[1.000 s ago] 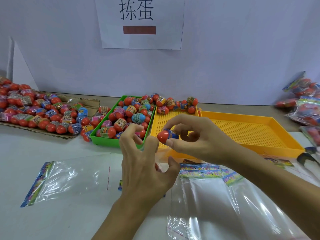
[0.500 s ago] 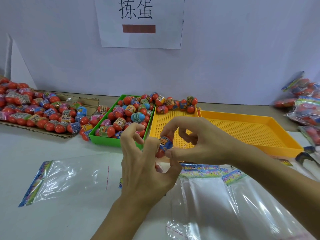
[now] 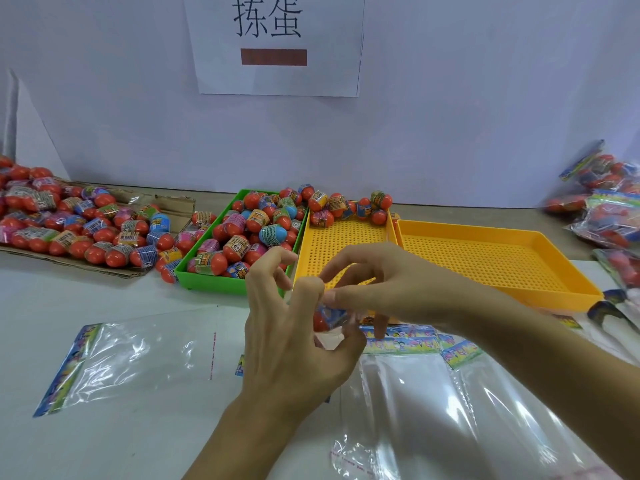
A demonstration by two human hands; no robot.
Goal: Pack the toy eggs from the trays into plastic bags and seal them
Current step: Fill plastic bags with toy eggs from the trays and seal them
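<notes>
Head view shows both our hands meeting above the table. Our left hand (image 3: 294,344) holds a toy egg (image 3: 327,317) in curled fingers; our right hand (image 3: 384,285) pinches at its top, before the green tray (image 3: 207,284).

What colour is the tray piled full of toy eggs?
Green tray, clearest in the head view.

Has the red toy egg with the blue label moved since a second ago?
Yes. The red toy egg with the blue label has dropped from level with the yellow perforated tray to below its front edge, between both hands.
</notes>
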